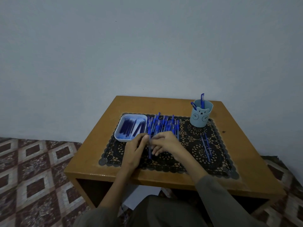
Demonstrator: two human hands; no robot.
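Above one lace mat [193,166], one blue pen [149,152], pinched in the grip of left hand [134,150] and right hand [167,143]

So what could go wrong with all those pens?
1. The left hand and right hand pinch one pen. If it slips, it might roll off the table.
2. The right hand is right by the pile, so a nudge could scatter it.
3. The left hand is close to the tray, and a bump might spill the refills.
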